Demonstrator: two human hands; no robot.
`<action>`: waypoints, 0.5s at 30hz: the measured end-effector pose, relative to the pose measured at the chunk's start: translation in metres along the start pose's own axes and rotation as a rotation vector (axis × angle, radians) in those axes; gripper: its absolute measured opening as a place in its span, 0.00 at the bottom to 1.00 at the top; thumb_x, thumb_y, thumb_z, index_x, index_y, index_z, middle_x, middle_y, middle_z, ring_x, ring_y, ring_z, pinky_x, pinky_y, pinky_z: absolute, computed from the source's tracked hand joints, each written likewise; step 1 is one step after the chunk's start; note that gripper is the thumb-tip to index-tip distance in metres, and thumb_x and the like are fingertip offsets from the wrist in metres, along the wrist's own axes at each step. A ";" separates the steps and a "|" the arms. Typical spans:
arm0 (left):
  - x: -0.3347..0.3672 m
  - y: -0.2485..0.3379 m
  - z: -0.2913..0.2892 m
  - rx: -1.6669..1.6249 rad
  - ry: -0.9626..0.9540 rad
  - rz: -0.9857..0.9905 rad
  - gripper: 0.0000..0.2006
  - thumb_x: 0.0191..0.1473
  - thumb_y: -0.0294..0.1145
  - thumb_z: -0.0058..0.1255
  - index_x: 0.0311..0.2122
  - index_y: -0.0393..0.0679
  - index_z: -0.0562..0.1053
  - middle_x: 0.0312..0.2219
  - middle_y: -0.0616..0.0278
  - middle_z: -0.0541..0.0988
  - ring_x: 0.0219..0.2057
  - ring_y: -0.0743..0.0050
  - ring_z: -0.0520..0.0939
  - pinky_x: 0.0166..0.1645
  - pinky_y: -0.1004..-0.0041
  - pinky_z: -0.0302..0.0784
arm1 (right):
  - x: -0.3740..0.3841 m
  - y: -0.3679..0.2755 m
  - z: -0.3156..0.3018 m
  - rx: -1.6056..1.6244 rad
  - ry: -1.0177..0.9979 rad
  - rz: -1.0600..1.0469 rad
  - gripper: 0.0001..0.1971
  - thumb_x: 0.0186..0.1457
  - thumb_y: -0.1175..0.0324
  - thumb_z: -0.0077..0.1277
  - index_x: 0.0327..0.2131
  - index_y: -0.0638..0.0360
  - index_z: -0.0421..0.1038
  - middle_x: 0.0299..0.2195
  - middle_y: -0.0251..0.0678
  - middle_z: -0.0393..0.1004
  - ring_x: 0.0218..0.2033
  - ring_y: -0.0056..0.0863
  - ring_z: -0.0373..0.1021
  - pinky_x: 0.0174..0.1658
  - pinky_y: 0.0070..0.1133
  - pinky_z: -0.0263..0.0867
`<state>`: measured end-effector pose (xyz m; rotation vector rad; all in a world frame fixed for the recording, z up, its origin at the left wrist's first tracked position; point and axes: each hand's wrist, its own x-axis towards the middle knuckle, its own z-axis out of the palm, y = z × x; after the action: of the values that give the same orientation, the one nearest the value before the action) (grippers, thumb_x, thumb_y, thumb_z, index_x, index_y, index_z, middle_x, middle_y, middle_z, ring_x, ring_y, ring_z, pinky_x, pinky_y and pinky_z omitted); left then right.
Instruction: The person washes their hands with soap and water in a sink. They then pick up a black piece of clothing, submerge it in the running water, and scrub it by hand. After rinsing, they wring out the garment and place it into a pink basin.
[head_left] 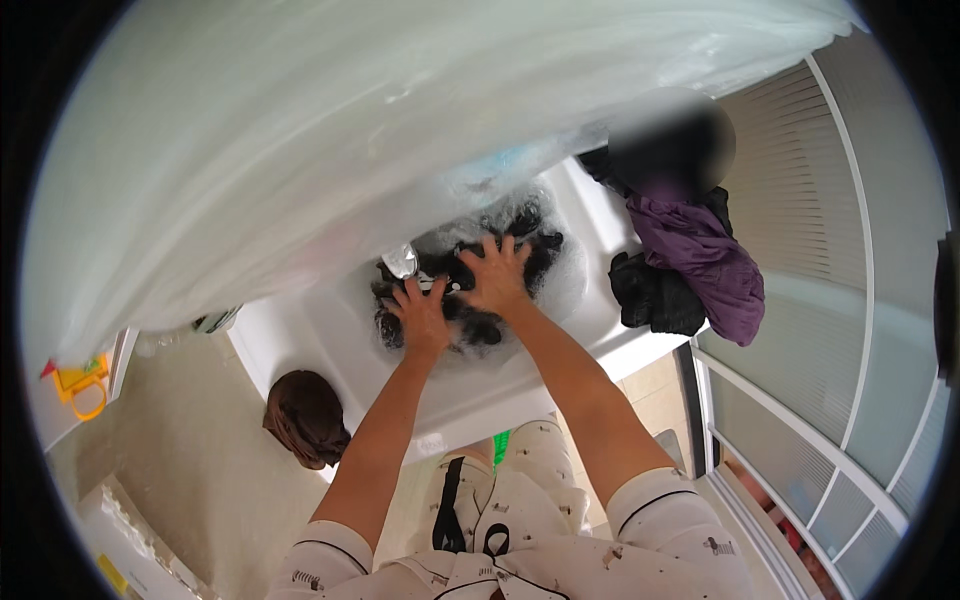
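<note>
A pale glossy surface (330, 120) fills the top of the view; what it is cannot be told. A ribbed screen (800, 240) in white framing stands beyond the right edge of the white sink (285, 335). In the middle of the basin lies black laundry (540, 262), partly under soapy water, with suds (572, 285) around it. At the right edge, a purple garment (700, 255) hangs over toward the near right corner, a black bundle (650, 295) just beside it. A brown cloth (303, 412) drapes over the left edge by the near left corner. 2 bare hands reach in across the near edge: the right hand (495, 280) lies spread on the laundry, and the left hand (420, 315), fingers parted too, rests on its left part; neither is clenched. The smallest thing, a shiny tap (400, 261), sits just beyond the left hand.
</note>
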<state>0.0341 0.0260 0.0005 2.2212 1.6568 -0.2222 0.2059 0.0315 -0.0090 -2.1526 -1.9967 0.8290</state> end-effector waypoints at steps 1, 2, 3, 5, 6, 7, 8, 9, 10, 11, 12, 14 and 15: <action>0.007 -0.002 0.002 0.003 -0.003 0.016 0.43 0.28 0.40 0.71 0.57 0.56 0.68 0.61 0.47 0.51 0.59 0.28 0.55 0.59 0.28 0.51 | 0.008 0.002 0.009 -0.007 -0.030 0.007 0.37 0.38 0.41 0.63 0.55 0.38 0.69 0.64 0.45 0.47 0.64 0.62 0.42 0.56 0.69 0.37; 0.013 -0.004 0.004 -0.004 -0.041 0.028 0.43 0.29 0.40 0.71 0.57 0.55 0.68 0.60 0.47 0.52 0.59 0.30 0.55 0.59 0.31 0.52 | 0.015 0.004 0.017 -0.014 -0.060 0.012 0.38 0.39 0.40 0.62 0.55 0.40 0.68 0.63 0.45 0.49 0.63 0.61 0.45 0.55 0.69 0.39; 0.011 -0.016 0.006 -0.002 -0.089 0.015 0.42 0.30 0.40 0.71 0.57 0.54 0.67 0.60 0.47 0.53 0.58 0.32 0.56 0.59 0.33 0.54 | 0.018 -0.007 0.022 0.041 -0.163 0.105 0.36 0.45 0.38 0.57 0.56 0.43 0.66 0.68 0.45 0.40 0.68 0.50 0.36 0.58 0.66 0.38; 0.019 0.009 -0.019 0.014 -0.227 0.008 0.42 0.34 0.41 0.69 0.59 0.52 0.65 0.58 0.46 0.56 0.58 0.37 0.58 0.61 0.43 0.58 | 0.023 0.010 0.018 0.110 -0.252 0.127 0.38 0.48 0.39 0.55 0.60 0.41 0.62 0.69 0.46 0.34 0.68 0.49 0.36 0.61 0.63 0.36; 0.024 0.006 -0.023 0.110 -0.282 0.028 0.43 0.35 0.43 0.69 0.60 0.52 0.64 0.58 0.46 0.56 0.57 0.38 0.59 0.60 0.44 0.58 | 0.027 0.007 0.015 0.147 -0.296 0.109 0.38 0.49 0.39 0.54 0.62 0.40 0.60 0.69 0.47 0.32 0.69 0.49 0.36 0.62 0.61 0.35; 0.030 0.002 -0.027 0.206 -0.336 0.049 0.44 0.35 0.44 0.69 0.61 0.52 0.63 0.58 0.46 0.57 0.57 0.38 0.59 0.60 0.45 0.59 | 0.028 0.002 0.013 0.116 -0.296 0.105 0.40 0.49 0.40 0.54 0.63 0.41 0.57 0.69 0.47 0.33 0.69 0.50 0.36 0.63 0.58 0.34; 0.030 0.004 -0.030 0.208 -0.342 0.003 0.44 0.37 0.45 0.67 0.62 0.53 0.62 0.58 0.45 0.58 0.58 0.39 0.60 0.60 0.46 0.59 | 0.029 -0.005 0.011 0.084 -0.294 0.102 0.42 0.49 0.42 0.54 0.65 0.42 0.53 0.69 0.47 0.35 0.69 0.51 0.35 0.65 0.55 0.33; 0.030 0.015 -0.033 0.203 -0.358 -0.024 0.44 0.38 0.45 0.65 0.63 0.53 0.61 0.58 0.44 0.59 0.59 0.39 0.60 0.60 0.46 0.60 | 0.026 -0.001 0.016 0.045 -0.292 0.121 0.43 0.49 0.43 0.55 0.66 0.44 0.50 0.68 0.48 0.37 0.69 0.53 0.34 0.66 0.52 0.31; 0.027 0.016 -0.031 0.201 -0.299 0.013 0.42 0.39 0.44 0.64 0.62 0.53 0.61 0.57 0.45 0.60 0.59 0.40 0.60 0.60 0.46 0.60 | 0.026 0.003 0.018 0.002 -0.281 0.127 0.45 0.50 0.44 0.55 0.68 0.45 0.47 0.68 0.48 0.39 0.69 0.54 0.33 0.68 0.49 0.30; 0.027 0.020 -0.023 0.190 -0.232 0.065 0.41 0.39 0.43 0.63 0.62 0.52 0.61 0.57 0.45 0.61 0.59 0.41 0.60 0.60 0.47 0.60 | 0.017 0.023 0.041 -0.026 -0.019 0.053 0.40 0.49 0.47 0.55 0.64 0.52 0.57 0.65 0.48 0.48 0.67 0.54 0.40 0.66 0.50 0.38; 0.018 0.002 -0.018 0.198 -0.182 0.052 0.40 0.40 0.42 0.62 0.61 0.52 0.62 0.57 0.46 0.61 0.59 0.42 0.60 0.60 0.47 0.60 | 0.019 0.002 0.032 0.000 -0.121 0.056 0.36 0.48 0.49 0.55 0.60 0.52 0.61 0.63 0.48 0.50 0.65 0.55 0.43 0.64 0.50 0.42; -0.001 -0.018 -0.040 -0.211 -0.140 -0.024 0.39 0.41 0.39 0.61 0.61 0.50 0.62 0.59 0.46 0.60 0.59 0.38 0.61 0.61 0.46 0.59 | 0.008 -0.050 -0.032 0.037 -0.312 0.083 0.28 0.47 0.53 0.57 0.52 0.52 0.71 0.60 0.47 0.56 0.62 0.56 0.50 0.60 0.52 0.49; -0.012 -0.048 -0.031 -0.458 0.021 -0.019 0.38 0.41 0.39 0.60 0.61 0.49 0.62 0.58 0.46 0.60 0.59 0.36 0.61 0.61 0.45 0.58 | -0.008 -0.078 -0.053 0.093 -0.108 0.077 0.17 0.45 0.58 0.57 0.39 0.54 0.77 0.51 0.46 0.65 0.53 0.53 0.61 0.51 0.49 0.59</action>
<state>-0.0175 0.0391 0.0235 1.8676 1.5513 0.1638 0.1597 0.0498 0.0711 -2.1892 -1.8914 1.0481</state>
